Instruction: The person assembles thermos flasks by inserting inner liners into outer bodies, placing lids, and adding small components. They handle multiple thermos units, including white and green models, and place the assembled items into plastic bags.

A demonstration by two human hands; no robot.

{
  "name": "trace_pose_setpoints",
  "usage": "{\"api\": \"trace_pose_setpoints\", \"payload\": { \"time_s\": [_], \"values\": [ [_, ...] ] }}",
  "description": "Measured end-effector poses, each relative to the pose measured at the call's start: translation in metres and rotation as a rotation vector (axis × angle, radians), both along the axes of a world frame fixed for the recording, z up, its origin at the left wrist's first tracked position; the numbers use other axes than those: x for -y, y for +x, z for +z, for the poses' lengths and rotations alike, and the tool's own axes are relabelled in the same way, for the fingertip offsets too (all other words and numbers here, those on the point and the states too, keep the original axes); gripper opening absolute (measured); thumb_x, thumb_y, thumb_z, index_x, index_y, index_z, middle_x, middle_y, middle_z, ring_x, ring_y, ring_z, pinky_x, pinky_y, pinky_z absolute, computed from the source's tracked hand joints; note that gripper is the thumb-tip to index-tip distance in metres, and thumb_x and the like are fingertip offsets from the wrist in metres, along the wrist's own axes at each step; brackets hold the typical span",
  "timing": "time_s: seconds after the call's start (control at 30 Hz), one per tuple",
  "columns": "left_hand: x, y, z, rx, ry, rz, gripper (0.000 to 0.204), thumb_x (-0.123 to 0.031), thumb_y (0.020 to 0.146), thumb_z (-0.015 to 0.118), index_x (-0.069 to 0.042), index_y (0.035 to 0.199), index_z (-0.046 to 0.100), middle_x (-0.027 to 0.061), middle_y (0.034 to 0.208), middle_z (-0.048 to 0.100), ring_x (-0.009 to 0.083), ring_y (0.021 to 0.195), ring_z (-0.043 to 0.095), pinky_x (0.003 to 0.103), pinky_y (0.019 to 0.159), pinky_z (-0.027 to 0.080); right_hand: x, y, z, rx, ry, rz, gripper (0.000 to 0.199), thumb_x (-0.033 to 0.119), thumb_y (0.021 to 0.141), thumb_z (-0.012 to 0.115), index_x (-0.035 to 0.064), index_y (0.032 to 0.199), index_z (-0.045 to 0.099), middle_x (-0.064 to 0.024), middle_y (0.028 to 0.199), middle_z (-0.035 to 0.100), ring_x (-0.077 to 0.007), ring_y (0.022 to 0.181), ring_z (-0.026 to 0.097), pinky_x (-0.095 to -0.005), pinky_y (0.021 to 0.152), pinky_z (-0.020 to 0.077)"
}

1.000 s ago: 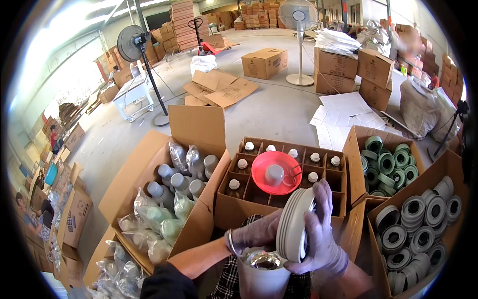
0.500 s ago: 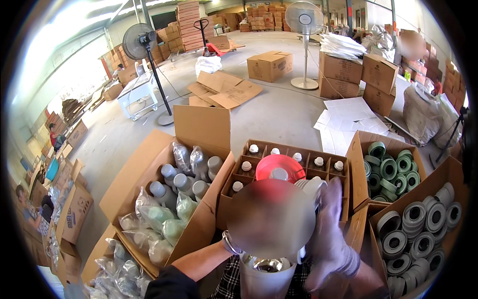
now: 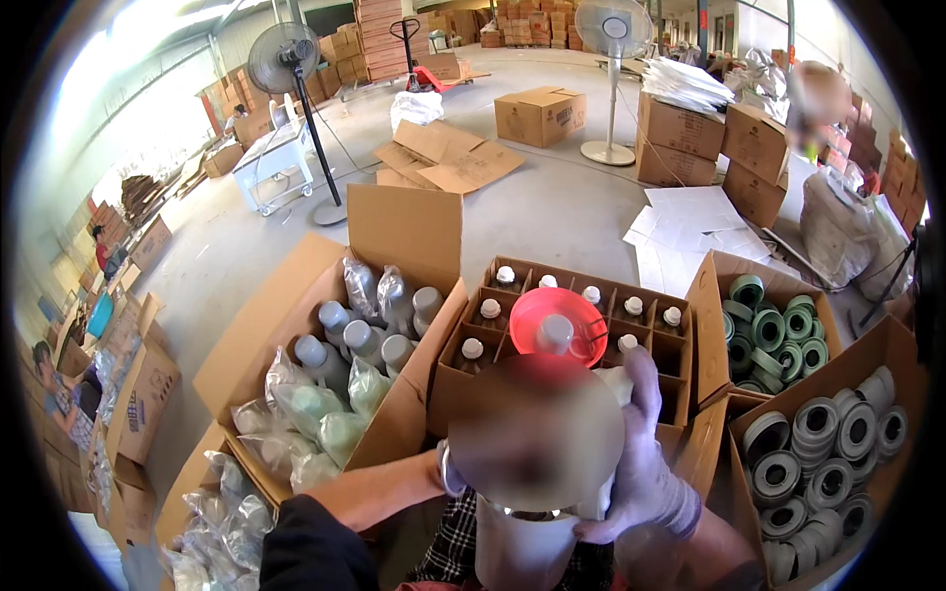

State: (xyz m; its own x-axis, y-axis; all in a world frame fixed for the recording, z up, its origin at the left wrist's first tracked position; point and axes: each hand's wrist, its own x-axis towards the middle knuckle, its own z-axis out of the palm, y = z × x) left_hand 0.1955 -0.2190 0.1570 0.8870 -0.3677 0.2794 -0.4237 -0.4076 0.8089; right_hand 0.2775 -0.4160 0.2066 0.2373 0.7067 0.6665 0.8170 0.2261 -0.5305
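A white cylindrical container (image 3: 527,552) stands upright at my lap, its rim by my hands; a shiny edge shows inside. My right hand (image 3: 645,483), in a pale glove, curls against the right side of a whitish piece (image 3: 596,497) above the container, thumb up. A blurred patch covers most of that piece, so its kind cannot be told. My left forearm reaches in from the left, a band at its wrist; the fingers of my left hand (image 3: 455,471) are hidden by the blur. Just beyond, a red bowl (image 3: 527,313) with a grey cap (image 3: 555,333) rests on a divided carton (image 3: 631,286) of white-capped bottles.
At left, a carton (image 3: 266,295) holds grey bottle-shaped parts, some bagged; another with bagged pieces (image 3: 222,522) sits nearer. Cartons of green rings (image 3: 769,340) and grey rings (image 3: 818,443) stand at right. Farther off are two fans, flattened cardboard (image 3: 453,158) and seated people.
My right hand has come inward and curled against the whitish piece; before, it was blurred and held flat, farther right. The white stacked-looking part near the bowl no longer shows there.
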Motion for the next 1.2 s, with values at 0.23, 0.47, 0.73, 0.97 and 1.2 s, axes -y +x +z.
{"api": "trace_pose_setpoints", "payload": {
  "time_s": [0.23,0.47,0.73,0.97,1.2],
  "values": [
    [0.004,0.002,0.008,-0.421,-0.519,-0.039,0.079,-0.034,0.078,0.076,-0.007,0.143,0.039,0.0151,0.135,0.052,0.0297,0.12,0.054,0.037,0.1,0.046,-0.007,-0.008,-0.009,-0.314,0.094,0.0,0.102,0.07,0.061,0.072,0.0139,0.141,0.041,-0.0268,0.144,0.034,-0.0485,0.13,0.035,-0.062,0.101,0.0315],
    [0.02,0.013,0.07,0.323,0.479,0.116,0.065,-0.026,0.075,0.075,-0.012,0.133,0.048,0.0227,0.139,0.041,0.044,0.116,0.044,0.048,0.098,0.04,-0.014,0.014,-0.025,-1.845,0.303,0.301,0.077,0.065,0.082,0.053,0.007,0.133,0.051,-0.0151,0.124,0.059,-0.0324,0.112,0.06,-0.0492,0.095,0.0508],
    [-0.005,0.012,0.028,0.208,0.004,-0.037,0.021,-0.012,0.089,0.061,-0.004,0.107,0.066,0.0152,0.123,0.061,0.0299,0.125,0.052,0.044,0.108,0.038,-0.02,0.034,-0.046,-1.647,0.396,0.179,0.075,0.061,0.082,0.054,0.004,0.131,0.053,-0.0155,0.119,0.063,-0.0315,0.106,0.063,-0.0446,0.095,0.0505],
    [-0.013,0.012,0.024,-0.54,-1.265,0.232,0.046,-0.027,0.098,0.055,-0.006,0.138,0.046,0.0096,0.133,0.056,0.019,0.12,0.057,0.035,0.1,0.046,-0.05,0.05,-0.067,-0.92,0.461,0.21,0.057,0.037,0.089,0.057,0.0043,0.134,0.047,-0.013,0.132,0.054,-0.0247,0.122,0.052,-0.0399,0.105,0.0405],
    [0.01,0.041,-0.001,-0.08,-1.15,0.523,0.054,-0.037,0.089,0.071,0.002,0.123,0.055,0.005,0.11,0.063,0.0092,0.095,0.058,0.024,0.082,0.051,-0.013,0.059,-0.023,0.397,0.0,-0.487,0.054,0.012,0.091,0.057,0.0047,0.142,0.042,-0.0233,0.15,0.033,-0.0438,0.137,0.033,-0.0496,0.112,0.0299]
  ]
}}
